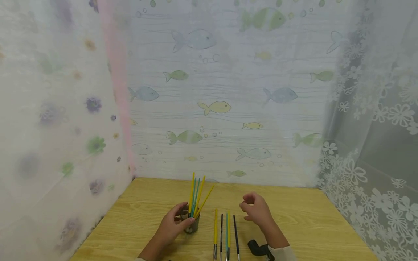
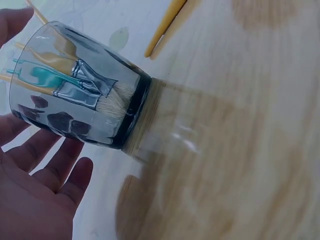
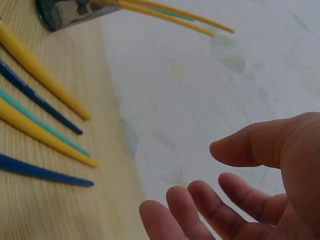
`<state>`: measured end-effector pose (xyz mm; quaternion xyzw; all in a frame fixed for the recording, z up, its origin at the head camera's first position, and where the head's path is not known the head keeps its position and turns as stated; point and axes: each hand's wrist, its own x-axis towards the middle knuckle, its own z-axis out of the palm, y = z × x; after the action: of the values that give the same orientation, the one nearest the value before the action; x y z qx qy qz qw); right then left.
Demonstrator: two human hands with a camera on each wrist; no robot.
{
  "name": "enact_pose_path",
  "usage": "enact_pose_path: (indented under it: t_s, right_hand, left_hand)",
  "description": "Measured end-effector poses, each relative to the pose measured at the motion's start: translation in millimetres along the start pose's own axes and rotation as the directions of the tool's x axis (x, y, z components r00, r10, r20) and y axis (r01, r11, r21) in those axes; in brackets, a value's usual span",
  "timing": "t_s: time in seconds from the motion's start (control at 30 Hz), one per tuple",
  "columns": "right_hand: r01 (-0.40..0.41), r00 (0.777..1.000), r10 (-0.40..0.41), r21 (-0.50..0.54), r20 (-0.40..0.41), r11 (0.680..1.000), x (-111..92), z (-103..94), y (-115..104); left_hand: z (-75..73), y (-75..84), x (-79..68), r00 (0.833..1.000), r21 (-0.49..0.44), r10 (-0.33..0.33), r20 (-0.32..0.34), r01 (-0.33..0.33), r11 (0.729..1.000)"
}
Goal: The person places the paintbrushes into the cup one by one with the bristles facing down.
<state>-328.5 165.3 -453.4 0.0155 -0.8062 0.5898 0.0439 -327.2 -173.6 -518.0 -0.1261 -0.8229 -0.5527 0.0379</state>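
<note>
My left hand point(image 1: 168, 225) holds a clear dark-based drinking glass point(image 1: 192, 227), thumb on one side and fingers on the other. Several paintbrushes point(image 1: 191, 195) with yellow and teal handles stand in the glass, handles up. Their pale bristles point(image 2: 114, 104) rest near its bottom in the left wrist view. To the right, my right hand point(image 1: 258, 211) hovers over the table with fingers loosely bent and nothing in them. Between the hands lies a row of loose paintbrushes: a yellow brush point(image 1: 215, 226), a dark brush point(image 1: 221, 232), a teal brush point(image 1: 226, 226) beside another yellow one, and a dark blue brush point(image 1: 236, 235).
The wood-grain table point(image 1: 294, 217) reaches back to a curtain point(image 1: 225, 79) printed with fish. A flower-patterned curtain point(image 1: 58, 145) hangs along the left side, and a lacy floral one point(image 1: 375, 188) along the right. A black device point(image 1: 258, 248) sits by my right wrist.
</note>
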Motion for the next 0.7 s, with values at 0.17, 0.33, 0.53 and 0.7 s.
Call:
enact_pose_path:
  t_s: [0.17, 0.33, 0.53, 0.7]
  right_hand:
    - [-0.075, 0.997, 0.075, -0.034, 0.027, 0.997, 3.2, -6.3, 8.1]
    - [-0.151, 0.982, 0.162, -0.111, 0.097, 0.982, 7.0, -9.8, 14.7]
    - [-0.188, 0.954, 0.223, -0.178, 0.2, 0.966, 7.6, -5.1, 20.3]
    - [-0.202, 0.948, 0.253, -0.247, 0.192, 0.948, 5.5, -13.5, 32.4]
  left_hand:
    - [-1.2, 1.1, 0.2, 1.0, -0.018, 0.015, 0.024, -0.015, 1.0]
    - [-4.6, 3.5, -1.6, 0.999, -0.028, 0.007, 0.044, -0.006, 1.0]
    - [-11.2, 2.9, -7.4, 1.0, -0.044, 0.002, 0.025, -0.001, 0.999]
    - [-2.8, -2.2, -1.1, 0.996, -0.073, 0.046, 0.074, -0.041, 0.996]
